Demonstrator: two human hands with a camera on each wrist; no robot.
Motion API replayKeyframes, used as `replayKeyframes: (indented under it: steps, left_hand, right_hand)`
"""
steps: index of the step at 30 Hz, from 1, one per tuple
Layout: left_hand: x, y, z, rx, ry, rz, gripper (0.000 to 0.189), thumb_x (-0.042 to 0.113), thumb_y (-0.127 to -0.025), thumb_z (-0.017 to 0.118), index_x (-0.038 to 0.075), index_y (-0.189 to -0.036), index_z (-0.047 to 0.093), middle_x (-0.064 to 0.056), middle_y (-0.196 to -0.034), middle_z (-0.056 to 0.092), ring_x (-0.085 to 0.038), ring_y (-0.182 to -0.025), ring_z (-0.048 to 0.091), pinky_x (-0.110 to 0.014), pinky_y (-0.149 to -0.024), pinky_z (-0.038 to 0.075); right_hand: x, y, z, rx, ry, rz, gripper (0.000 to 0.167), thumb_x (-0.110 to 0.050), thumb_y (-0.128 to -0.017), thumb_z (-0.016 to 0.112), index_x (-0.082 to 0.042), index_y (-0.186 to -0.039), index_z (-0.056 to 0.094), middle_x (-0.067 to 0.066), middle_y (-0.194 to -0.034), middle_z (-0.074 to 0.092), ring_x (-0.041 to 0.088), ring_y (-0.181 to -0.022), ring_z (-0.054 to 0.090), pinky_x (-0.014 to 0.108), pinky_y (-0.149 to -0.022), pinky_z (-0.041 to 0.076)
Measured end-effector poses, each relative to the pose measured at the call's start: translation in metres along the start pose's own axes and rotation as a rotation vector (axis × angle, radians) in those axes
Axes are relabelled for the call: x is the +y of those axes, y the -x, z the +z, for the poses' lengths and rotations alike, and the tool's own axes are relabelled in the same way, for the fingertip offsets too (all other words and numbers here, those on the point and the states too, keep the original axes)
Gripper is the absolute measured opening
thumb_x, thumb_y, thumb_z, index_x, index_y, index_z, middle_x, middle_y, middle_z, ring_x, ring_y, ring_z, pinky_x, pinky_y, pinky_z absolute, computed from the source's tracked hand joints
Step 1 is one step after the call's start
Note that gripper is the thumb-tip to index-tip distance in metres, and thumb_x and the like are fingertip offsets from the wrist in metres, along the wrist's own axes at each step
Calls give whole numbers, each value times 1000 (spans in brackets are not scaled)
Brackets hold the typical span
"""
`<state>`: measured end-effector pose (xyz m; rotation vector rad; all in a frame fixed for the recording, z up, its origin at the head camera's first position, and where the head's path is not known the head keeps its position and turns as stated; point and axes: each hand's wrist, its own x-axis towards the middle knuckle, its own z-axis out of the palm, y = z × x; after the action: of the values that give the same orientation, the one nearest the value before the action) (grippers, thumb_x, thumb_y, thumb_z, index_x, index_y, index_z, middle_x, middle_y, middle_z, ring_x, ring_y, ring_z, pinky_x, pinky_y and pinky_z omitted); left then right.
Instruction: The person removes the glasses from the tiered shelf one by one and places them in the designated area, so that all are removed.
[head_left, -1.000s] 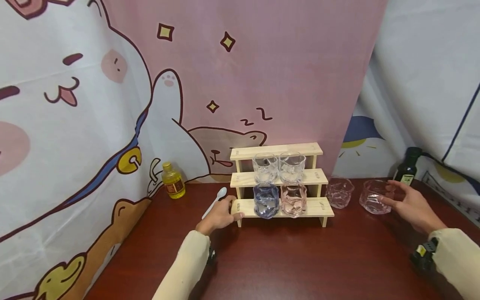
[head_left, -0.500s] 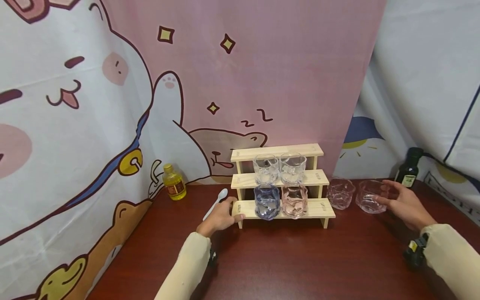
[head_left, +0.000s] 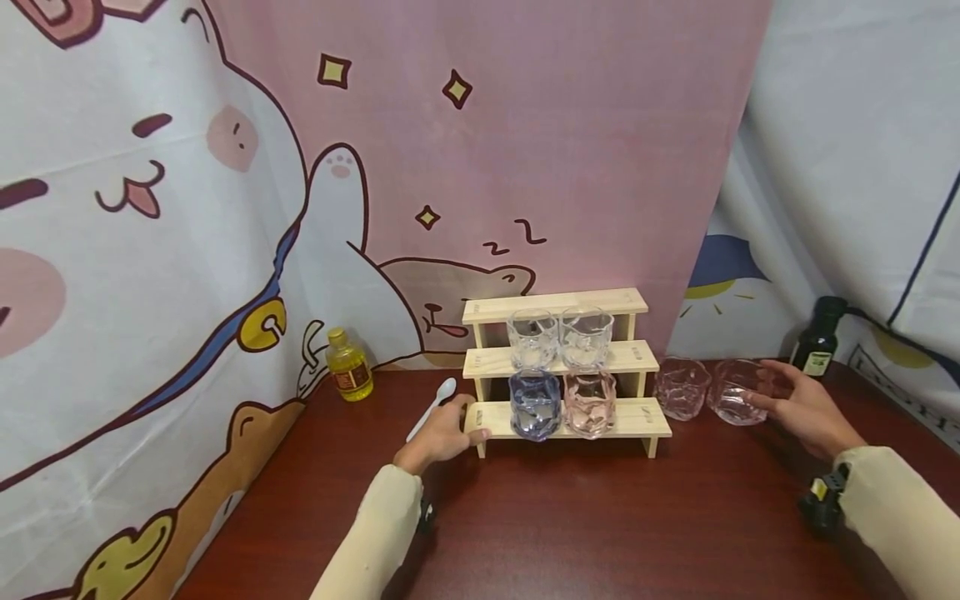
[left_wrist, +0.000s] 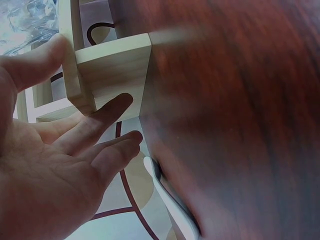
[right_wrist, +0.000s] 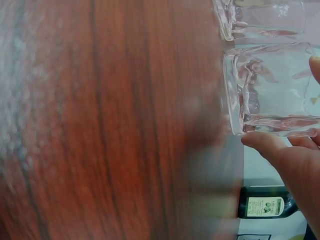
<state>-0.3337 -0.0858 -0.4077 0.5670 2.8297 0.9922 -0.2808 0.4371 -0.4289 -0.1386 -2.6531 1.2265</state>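
Note:
A small three-step wooden display shelf (head_left: 637, 421) stands mid-table. My left hand (head_left: 441, 429) pinches the left end of its lowest board (left_wrist: 77, 65), thumb in front and fingers behind. On that board sit a blue glass (head_left: 536, 408) and a pink glass (head_left: 590, 407); two clear glasses (head_left: 533, 342) are on the middle step. At the right, my right hand (head_left: 806, 410) holds a pale pinkish clear glass (head_left: 735, 400) by its side. Close against or beside it stands another pinkish clear glass (head_left: 681, 390). In the right wrist view the thumb (right_wrist: 265, 143) presses the held glass.
A white spoon (head_left: 431, 410) lies just left of the shelf. The yellow bottle (head_left: 349, 367) stands at the back left, and a dark green bottle (head_left: 819, 337) behind my right hand. A printed cloth (head_left: 600, 167) hangs along the back of the reddish-brown table (head_left: 570, 517).
My right hand and the glass in it have shifted left, closing the gap to the neighbouring pinkish glass. My left hand has stayed on the shelf end.

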Motion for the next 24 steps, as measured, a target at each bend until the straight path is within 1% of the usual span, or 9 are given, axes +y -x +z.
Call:
replayKeyframes:
  steps: [3, 5, 6, 8, 9, 11, 19, 22, 24]
  left_hand:
    - [0, 0, 0, 1, -8, -3, 55, 26, -90, 77, 4, -133, 52, -13, -114, 69, -18, -90, 59, -37, -83, 49]
    - [0, 0, -1, 2, -10, -1, 55, 27, -90, 77, 4, -133, 52, -14, -113, 69, -18, -89, 59, -36, -82, 48]
    - [0, 0, -1, 2, -9, 0, 55, 26, -89, 77, 4, -133, 52, -14, -113, 69, -18, -89, 59, -36, -82, 49]
    - [1, -1, -2, 2, -11, 2, 55, 27, -90, 77, 4, -133, 52, -14, -113, 69, -18, -88, 59, -36, -82, 48]
    - [1, -1, -2, 2, -11, 0, 55, 27, -90, 77, 4, -133, 52, -14, -113, 69, -18, -88, 59, -36, -82, 48]
    - [1, -1, -2, 0, -9, -5, 55, 26, -90, 77, 4, -133, 52, -14, -114, 69, -19, -89, 59, -36, -82, 48]
    - [0, 1, -1, -11, 20, -13, 52, 25, -90, 76, 5, -132, 52, -14, -113, 69, -18, -87, 58, -34, -80, 47]
    - [1, 1, -1, -6, 16, -5, 53, 25, -90, 76, 5, -132, 52, -14, -114, 69, -19, -88, 59, -35, -81, 48]
    - [1, 1, -1, -2, 9, -5, 53, 25, -90, 77, 5, -133, 52, -15, -116, 69, -19, -90, 59, -36, -83, 48]
  right_hand:
    - [1, 0, 0, 1, -7, -5, 82, -28, -98, 65, 14, -152, 18, 40, -140, 37, -16, -90, 38, 15, -66, 48]
    - [0, 1, 1, 6, -15, -9, 82, -28, -98, 65, 14, -152, 19, 39, -139, 37, -11, -90, 45, 16, -66, 49]
    - [0, 1, 0, 4, -13, -7, 82, -29, -99, 64, 14, -152, 18, 39, -141, 36, -3, -94, 53, 15, -66, 48]
    - [-1, 0, 0, 1, -8, 3, 83, -30, -99, 63, 14, -152, 17, 40, -143, 34, 24, -107, 60, 12, -65, 47]
    - [-2, 0, 0, 0, -5, 8, 83, -30, -99, 63, 14, -152, 17, 41, -145, 33, 39, -114, 57, 11, -65, 46]
    - [-3, 0, -1, -6, 1, 15, 84, -32, -100, 62, 14, -152, 16, 42, -146, 32, 58, -125, 40, 9, -64, 44]
    - [-5, -1, -1, -3, 70, 14, 81, -32, -99, 63, 16, -150, 21, 41, -140, 37, 59, -123, 45, 13, -64, 41]
    - [-5, -1, 0, 2, 84, 17, 81, -32, -99, 63, 16, -150, 22, 42, -141, 36, 60, -123, 45, 25, -72, 49]
    - [-5, -2, -1, 2, 85, 18, 81, -33, -99, 62, 16, -150, 21, 43, -141, 36, 61, -123, 44, 40, -79, 53]
